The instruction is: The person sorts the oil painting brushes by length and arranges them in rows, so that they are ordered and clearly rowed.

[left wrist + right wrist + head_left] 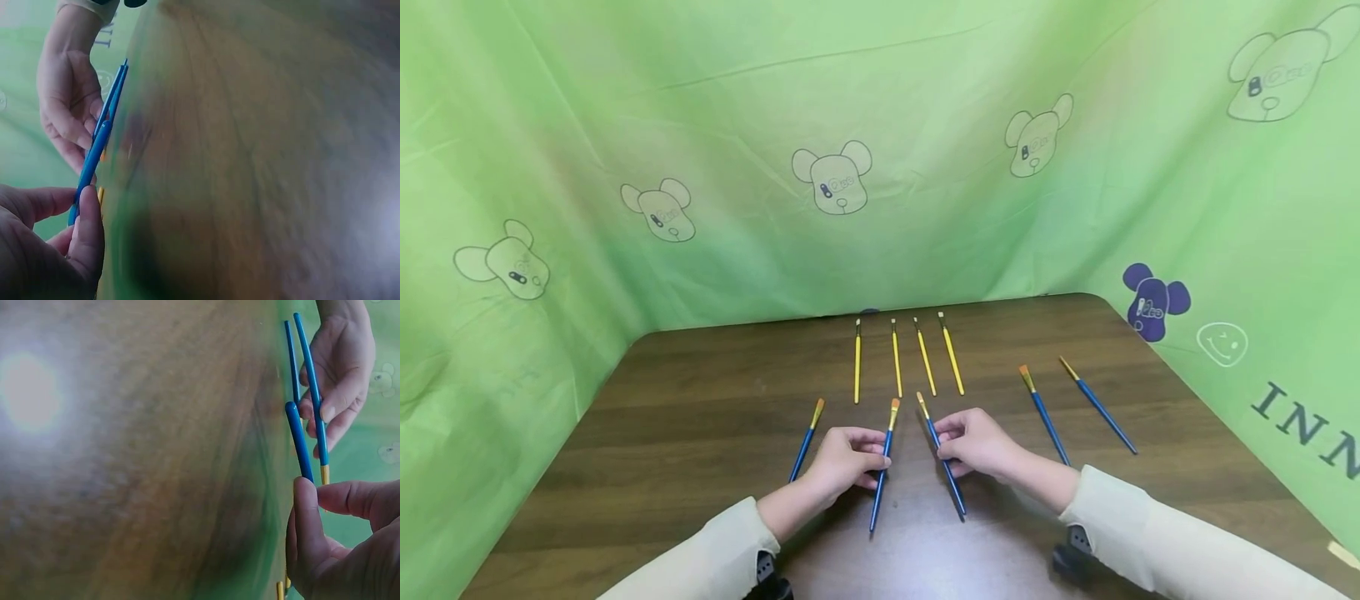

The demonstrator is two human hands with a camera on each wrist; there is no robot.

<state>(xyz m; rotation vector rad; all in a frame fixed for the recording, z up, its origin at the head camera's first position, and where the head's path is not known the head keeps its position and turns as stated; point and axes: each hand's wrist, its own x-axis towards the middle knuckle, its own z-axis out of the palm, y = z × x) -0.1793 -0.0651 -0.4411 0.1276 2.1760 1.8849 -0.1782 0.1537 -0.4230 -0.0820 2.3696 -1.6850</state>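
Note:
Between thumb and fingers, my left hand (844, 460) pinches a blue paintbrush (882, 483) with a gold ferrule and orange bristles pointing away from me. My right hand (983, 443) pinches a second blue paintbrush (952, 483), its pale bristle tip also pointing away and leaning left. The two brushes are apart, closer together at their tips than at their handle ends. In the left wrist view the left hand's brush handle (94, 153) overlaps the other brush. The right wrist view shows the right hand's handle (299, 444) from its rounded end, thumb and finger at its far part.
Another blue paintbrush (805, 446) lies left of my left hand, partly hidden by it. To the right lie a flat blue brush (1047, 417) and a thin one (1103, 412). Several yellow paintbrushes (857, 367) lie in a row toward the back of the wooden table (700, 400). Green cloth (737, 267) surrounds it.

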